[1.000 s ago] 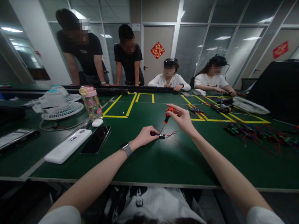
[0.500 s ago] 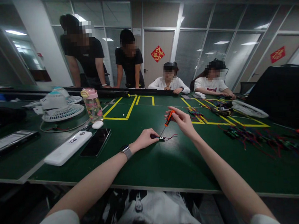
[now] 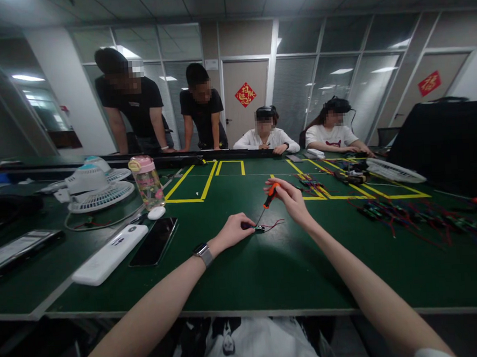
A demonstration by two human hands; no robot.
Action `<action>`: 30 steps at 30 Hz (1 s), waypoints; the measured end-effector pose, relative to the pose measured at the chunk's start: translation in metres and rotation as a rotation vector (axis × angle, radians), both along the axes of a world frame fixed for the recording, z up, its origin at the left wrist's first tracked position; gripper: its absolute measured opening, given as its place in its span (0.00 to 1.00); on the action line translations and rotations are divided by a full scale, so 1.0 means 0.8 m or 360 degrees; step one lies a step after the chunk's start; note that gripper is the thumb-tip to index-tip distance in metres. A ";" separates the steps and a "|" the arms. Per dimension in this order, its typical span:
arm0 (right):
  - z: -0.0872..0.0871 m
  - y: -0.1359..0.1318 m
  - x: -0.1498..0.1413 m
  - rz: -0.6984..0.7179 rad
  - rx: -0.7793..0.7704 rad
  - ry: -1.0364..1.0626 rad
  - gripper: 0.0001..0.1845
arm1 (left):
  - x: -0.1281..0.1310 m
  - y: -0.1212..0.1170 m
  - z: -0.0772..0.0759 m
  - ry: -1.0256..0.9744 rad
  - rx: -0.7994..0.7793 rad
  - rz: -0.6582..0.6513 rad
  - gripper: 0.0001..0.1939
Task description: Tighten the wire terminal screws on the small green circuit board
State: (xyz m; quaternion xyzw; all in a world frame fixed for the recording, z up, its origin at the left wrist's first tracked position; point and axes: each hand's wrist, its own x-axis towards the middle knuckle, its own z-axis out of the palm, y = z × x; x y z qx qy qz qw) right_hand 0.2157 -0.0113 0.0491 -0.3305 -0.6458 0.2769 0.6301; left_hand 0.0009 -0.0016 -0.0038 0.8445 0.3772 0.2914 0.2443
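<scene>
My right hand [image 3: 290, 198] is closed around the orange and black handle of a screwdriver [image 3: 270, 196], tilted with its thin shaft running down to the left. The shaft's tip meets a small circuit board [image 3: 260, 229] just above the green table. My left hand [image 3: 235, 230], a watch on its wrist, pinches this board at its left end, beside a small dark part. Thin red and dark wires [image 3: 274, 224] trail from the board to the right. The exact spot under the tip is too small to make out.
Left of my hands lie a black phone [image 3: 155, 242], a white device [image 3: 110, 255], a water bottle [image 3: 146, 181] and fans [image 3: 100, 196]. Wired boards [image 3: 410, 214] are heaped at the right. Yellow tape [image 3: 183, 200] marks the table. Several people are across it.
The camera view has tilted upward, so the scene sits slightly lower. Both hands keep their grips, with the screwdriver still at the board.
</scene>
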 end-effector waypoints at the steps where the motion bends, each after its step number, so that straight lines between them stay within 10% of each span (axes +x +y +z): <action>1: 0.000 -0.001 0.000 0.0056 -0.0026 0.0030 0.22 | 0.000 0.000 -0.001 0.0011 -0.0009 -0.0011 0.09; 14: 0.003 -0.006 -0.010 -0.0297 0.0111 -0.0018 0.16 | 0.001 -0.004 0.006 0.0036 0.0004 0.0020 0.08; 22: 0.008 -0.011 -0.014 0.0046 0.0033 -0.0026 0.21 | 0.001 -0.005 0.006 0.0025 0.0029 0.0020 0.08; 30: 0.006 -0.004 -0.018 -0.0324 0.0230 -0.0197 0.14 | 0.002 -0.004 0.005 0.0028 0.0040 0.0018 0.07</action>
